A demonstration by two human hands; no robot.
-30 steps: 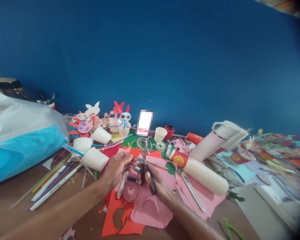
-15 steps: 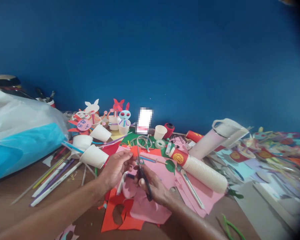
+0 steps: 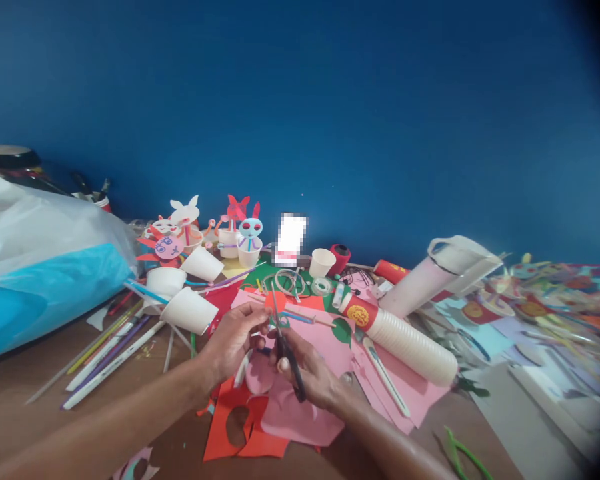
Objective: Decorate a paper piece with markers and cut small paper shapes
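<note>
Black-handled scissors (image 3: 294,373) are in my right hand (image 3: 313,373), their handles in its fingers and the blades pointing up and away from me. My left hand (image 3: 235,333) is just left of the blades, thumb and fingertips pinched on a small piece of orange-red paper (image 3: 276,301). The paper lies against the blades; its lower edge is partly hidden by my fingers. Beneath both hands are pink paper (image 3: 303,417) and red-orange paper (image 3: 220,427) with cut-out holes.
White paper cups (image 3: 190,311) and several paper-faced cup figures (image 3: 251,230) stand at the left back. A stack of paper cups (image 3: 413,347), a white jug (image 3: 425,280) and a cutter knife (image 3: 385,377) lie right. A plastic bag (image 3: 55,267) bulges at far left; markers (image 3: 113,367) lie before it.
The view has shifted very slightly. Both hands stay almost in place, with the scissors and the small orange-red paper piece still held close together.
</note>
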